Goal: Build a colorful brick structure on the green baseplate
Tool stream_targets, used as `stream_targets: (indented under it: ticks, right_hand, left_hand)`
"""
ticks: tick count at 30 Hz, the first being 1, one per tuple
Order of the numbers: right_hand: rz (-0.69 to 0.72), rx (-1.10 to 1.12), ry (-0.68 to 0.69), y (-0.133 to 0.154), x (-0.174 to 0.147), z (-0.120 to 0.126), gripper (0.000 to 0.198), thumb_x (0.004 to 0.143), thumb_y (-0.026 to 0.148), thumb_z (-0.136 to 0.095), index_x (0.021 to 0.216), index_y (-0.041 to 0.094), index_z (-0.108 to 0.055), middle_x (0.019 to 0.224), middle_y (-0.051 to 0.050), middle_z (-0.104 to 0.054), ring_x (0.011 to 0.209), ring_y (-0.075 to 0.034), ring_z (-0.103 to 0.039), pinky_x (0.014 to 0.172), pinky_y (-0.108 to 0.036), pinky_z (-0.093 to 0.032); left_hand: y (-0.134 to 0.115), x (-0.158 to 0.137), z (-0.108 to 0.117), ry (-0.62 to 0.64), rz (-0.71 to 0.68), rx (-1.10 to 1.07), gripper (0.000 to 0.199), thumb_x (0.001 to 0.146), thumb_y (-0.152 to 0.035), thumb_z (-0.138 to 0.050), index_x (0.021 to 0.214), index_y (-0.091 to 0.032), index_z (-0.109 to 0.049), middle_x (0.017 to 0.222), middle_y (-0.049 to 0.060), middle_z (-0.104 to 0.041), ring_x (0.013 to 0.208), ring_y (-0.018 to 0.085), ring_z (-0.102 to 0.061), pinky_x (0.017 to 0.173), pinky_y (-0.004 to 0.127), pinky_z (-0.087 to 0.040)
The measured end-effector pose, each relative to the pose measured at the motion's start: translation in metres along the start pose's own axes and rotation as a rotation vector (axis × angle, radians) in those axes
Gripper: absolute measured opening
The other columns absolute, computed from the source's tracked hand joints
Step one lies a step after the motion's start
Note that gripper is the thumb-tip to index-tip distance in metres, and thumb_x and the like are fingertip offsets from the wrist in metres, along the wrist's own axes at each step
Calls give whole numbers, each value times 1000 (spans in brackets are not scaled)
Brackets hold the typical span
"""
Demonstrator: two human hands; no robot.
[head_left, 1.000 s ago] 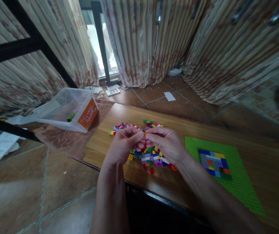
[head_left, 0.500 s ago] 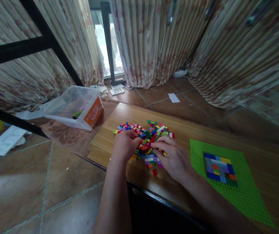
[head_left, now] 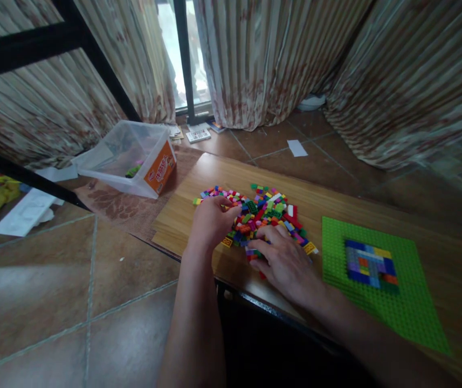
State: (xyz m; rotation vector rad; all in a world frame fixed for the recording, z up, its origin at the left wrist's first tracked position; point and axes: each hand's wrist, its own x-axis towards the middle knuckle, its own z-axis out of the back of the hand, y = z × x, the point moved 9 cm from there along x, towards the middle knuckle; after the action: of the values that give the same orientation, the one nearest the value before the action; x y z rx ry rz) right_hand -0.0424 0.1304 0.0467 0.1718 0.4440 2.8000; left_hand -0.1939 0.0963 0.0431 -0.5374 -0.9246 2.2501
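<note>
- While the toy brick pile (head_left: 258,215) is lying in many colours on the wooden tabletop (head_left: 188,210), the left hand (head_left: 212,222) is bending over the pile's left side, thumb and forefinger tips standing close together; I cannot tell whether they are gripping a brick.
- The right hand (head_left: 282,260) is arching over the pile's near right edge, its thumb and forefinger standing apart, with bricks showing between them.
- A yellow brick (head_left: 226,242) is lying at the pile's near left edge.
- To the right of the pile, a green studded baseplate (head_left: 411,315) is bearing a multicoloured brick mosaic (head_left: 370,266).
- Left of the pile and off the tabletop, a clear plastic bin (head_left: 128,186) is showing an orange label (head_left: 160,168).
- Beyond the pile, striped curtains (head_left: 247,70) are hanging.
</note>
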Motion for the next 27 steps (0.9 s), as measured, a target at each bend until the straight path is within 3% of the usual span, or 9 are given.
stream_targets:
  ticks: [4, 8, 12, 16, 21, 24, 27]
  right_hand:
    - [63, -41, 13, 6, 2, -2, 22, 76, 20, -74, 97, 16, -69, 101, -8, -61, 95, -25, -51, 83, -39, -47]
    - [160, -119, -17, 14, 5, -3, 11, 87, 21, -61, 92, 15, -69, 98, -9, -63, 92, -25, -51, 84, -39, -45]
    - [164, -70, -56, 10, 10, 3, 21, 92, 19, -51, 86, 15, -70, 94, -10, -65, 89, -24, -52, 81, -39, -44]
    - [-38, 291, -191, -19, 16, 27, 23, 94, 24, -50, 88, 17, -71, 92, -7, -67, 88, -21, -56, 80, -34, -44]
    - [-419, 882, -363, -62, 23, 37, 30, 90, 40, -52, 79, 19, -70, 63, 1, -62, 60, -14, -54, 55, -26, -40]
    - [-489, 984, -429, -65, 29, 36, 32, 84, 46, -56, 74, 19, -69, 53, 3, -54, 51, -12, -49, 49, -24, -37]
    - [-526, 1040, -447, -63, 32, 31, 31, 80, 48, -60, 76, 19, -68, 59, 2, -60, 50, -13, -52, 48, -24, -41]
  left_hand:
    - [-4, -1, 2, -6, 5, 4, 28, 80, -37, -60, 91, -15, -74, 60, 1, -62, 54, 12, -52, 56, 24, -34]
    - [-6, -1, 6, -39, -11, 16, 26, 80, -35, -58, 86, -15, -74, 62, 1, -61, 57, 12, -51, 55, 24, -32]
    - [-5, 1, 5, -44, -33, -32, 25, 81, -34, -56, 84, -15, -73, 62, 0, -60, 58, 12, -50, 55, 24, -32]
    - [-12, 0, -2, 52, -95, -260, 27, 84, -36, -52, 79, -15, -68, 64, -1, -60, 58, 11, -50, 54, 23, -34]
    - [-39, -9, -19, 261, -163, -585, 32, 85, -44, -54, 76, -15, -62, 64, -2, -56, 57, 9, -47, 53, 20, -37]
    - [-47, -13, -32, 352, -125, -719, 29, 82, -43, -59, 84, -15, -62, 66, -2, -58, 57, 10, -51, 55, 21, -41]
    - [-45, -10, -37, 315, -93, -753, 24, 77, -37, -64, 83, -14, -62, 66, -1, -59, 57, 10, -51, 54, 21, -40]
